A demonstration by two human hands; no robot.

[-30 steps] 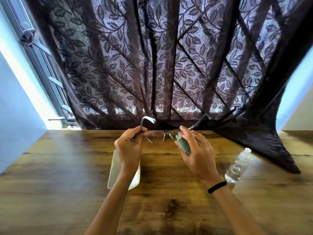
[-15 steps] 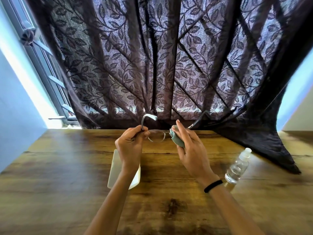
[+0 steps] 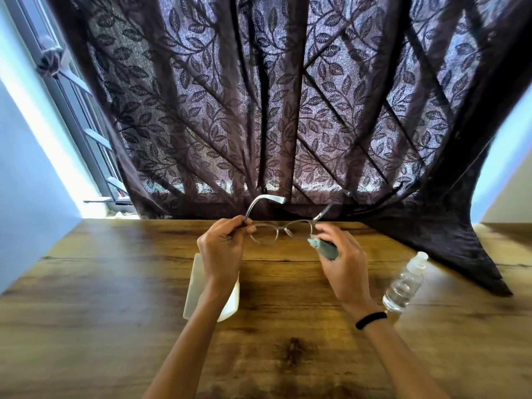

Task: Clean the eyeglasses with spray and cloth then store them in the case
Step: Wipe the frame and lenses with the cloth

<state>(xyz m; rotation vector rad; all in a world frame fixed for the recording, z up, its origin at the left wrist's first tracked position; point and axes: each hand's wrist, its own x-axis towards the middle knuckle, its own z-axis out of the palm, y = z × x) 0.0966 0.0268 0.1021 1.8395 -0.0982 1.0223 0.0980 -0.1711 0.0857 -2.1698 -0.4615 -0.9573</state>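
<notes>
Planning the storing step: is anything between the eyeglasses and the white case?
Yes: the left hand and forearm, holding the eyeglasses, lie over the white case. Whether it is open cannot be told. The spray bottle stands off to the right.

The wooden table [image 3: 115, 326] carries a white case [image 3: 195, 286]. A clear spray bottle [image 3: 404, 285] stands near its right edge.

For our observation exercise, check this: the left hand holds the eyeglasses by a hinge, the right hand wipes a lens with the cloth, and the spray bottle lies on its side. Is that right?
One detail is wrong. The head view shows the spray bottle standing upright on the table, not lying down. The left hand does hold the eyeglasses, and the right hand does wipe with the cloth.
</notes>
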